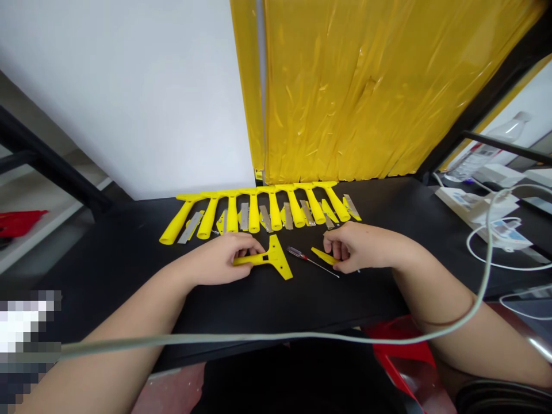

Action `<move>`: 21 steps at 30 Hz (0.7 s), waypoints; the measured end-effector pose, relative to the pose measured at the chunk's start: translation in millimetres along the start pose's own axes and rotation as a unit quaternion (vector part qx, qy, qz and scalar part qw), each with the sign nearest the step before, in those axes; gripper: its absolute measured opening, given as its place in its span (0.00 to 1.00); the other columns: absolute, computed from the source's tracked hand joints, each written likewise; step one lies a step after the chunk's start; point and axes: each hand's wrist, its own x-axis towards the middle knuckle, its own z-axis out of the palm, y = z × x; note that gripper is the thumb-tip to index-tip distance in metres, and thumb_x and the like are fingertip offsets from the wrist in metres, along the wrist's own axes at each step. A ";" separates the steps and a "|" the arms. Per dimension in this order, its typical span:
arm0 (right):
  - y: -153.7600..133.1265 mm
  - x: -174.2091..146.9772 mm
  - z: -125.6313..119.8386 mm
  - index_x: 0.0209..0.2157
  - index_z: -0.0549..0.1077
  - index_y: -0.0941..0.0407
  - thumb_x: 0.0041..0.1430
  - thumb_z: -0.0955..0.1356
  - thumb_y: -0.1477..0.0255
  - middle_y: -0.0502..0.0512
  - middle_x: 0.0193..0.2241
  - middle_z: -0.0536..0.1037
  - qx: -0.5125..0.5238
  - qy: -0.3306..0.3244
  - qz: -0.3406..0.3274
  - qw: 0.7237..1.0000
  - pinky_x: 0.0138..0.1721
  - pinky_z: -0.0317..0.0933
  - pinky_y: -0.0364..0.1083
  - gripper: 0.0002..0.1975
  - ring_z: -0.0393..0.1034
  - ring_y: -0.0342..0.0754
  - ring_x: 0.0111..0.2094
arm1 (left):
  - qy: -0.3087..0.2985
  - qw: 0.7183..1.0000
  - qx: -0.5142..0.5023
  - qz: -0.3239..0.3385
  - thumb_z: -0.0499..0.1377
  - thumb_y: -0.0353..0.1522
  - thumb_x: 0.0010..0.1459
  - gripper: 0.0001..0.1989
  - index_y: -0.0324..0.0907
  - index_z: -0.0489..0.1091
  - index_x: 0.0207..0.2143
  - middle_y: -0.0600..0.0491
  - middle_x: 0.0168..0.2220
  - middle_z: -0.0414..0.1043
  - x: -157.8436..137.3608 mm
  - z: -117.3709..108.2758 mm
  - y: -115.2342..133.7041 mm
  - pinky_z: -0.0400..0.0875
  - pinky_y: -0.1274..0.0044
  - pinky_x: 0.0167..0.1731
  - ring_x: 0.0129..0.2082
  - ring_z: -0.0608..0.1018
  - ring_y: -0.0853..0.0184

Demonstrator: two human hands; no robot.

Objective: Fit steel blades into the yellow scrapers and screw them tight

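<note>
My left hand (pixel 235 256) is closed around the handle of a yellow scraper body (pixel 276 257), whose flat triangular head points right and shows small holes. In my right hand (pixel 349 247) the fingers are curled on a small yellow plastic plate (pixel 325 256), low over the black table. Between the hands lies a screwdriver (pixel 313 261) with a clear and red handle, its thin shaft pointing toward me and right. Behind them stretches a row of several yellow scraper handles (pixel 254 213), with grey metal blades (pixel 245 217) and small yellow plates lying between them.
The black table (pixel 241 305) backs onto a white panel and a yellow plastic-wrapped one. A pale cable (pixel 302 335) crosses in front of my forearms and loops up on the right. White boxes (pixel 478 201) and a clear bottle (pixel 491 149) stand at the right behind a black frame.
</note>
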 end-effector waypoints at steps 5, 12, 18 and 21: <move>1.3 -3.3 -1.0 0.34 0.76 0.54 0.51 0.72 0.75 0.49 0.29 0.80 0.000 0.017 -0.030 0.999 0.31 0.64 0.42 0.07 0.74 0.45 0.30 | -0.003 1.000 0.003 -0.008 0.59 0.29 0.59 0.19 0.42 0.77 0.53 0.52 0.36 0.76 0.0 0.5 -1.2 0.69 0.73 0.33 0.32 0.74 0.66; 12.6 -1.7 -4.3 0.32 0.74 0.55 0.50 0.70 0.77 0.49 0.28 0.78 0.032 0.046 -0.019 0.998 0.29 0.62 0.43 0.06 0.72 0.45 0.28 | -0.002 1.000 0.004 -0.007 0.60 0.29 0.59 0.19 0.42 0.77 0.52 0.52 0.37 0.76 0.3 1.2 -1.6 0.70 0.73 0.35 0.33 0.75 0.65; 21.1 2.5 -8.2 0.35 0.76 0.56 0.51 0.70 0.75 0.51 0.29 0.79 0.072 0.071 0.006 0.995 0.32 0.65 0.43 0.07 0.72 0.45 0.28 | 0.001 1.000 0.007 -0.002 0.60 0.29 0.59 0.19 0.42 0.78 0.52 0.51 0.37 0.77 -0.5 -0.2 -0.8 0.70 0.73 0.35 0.33 0.76 0.65; 23.2 6.2 -6.8 0.38 0.77 0.57 0.52 0.70 0.75 0.52 0.30 0.80 0.074 0.070 0.012 0.995 0.32 0.66 0.43 0.09 0.74 0.46 0.30 | 0.003 1.000 0.007 0.001 0.60 0.29 0.58 0.19 0.42 0.78 0.52 0.51 0.37 0.78 -0.4 -0.1 -0.7 0.69 0.74 0.34 0.33 0.76 0.65</move>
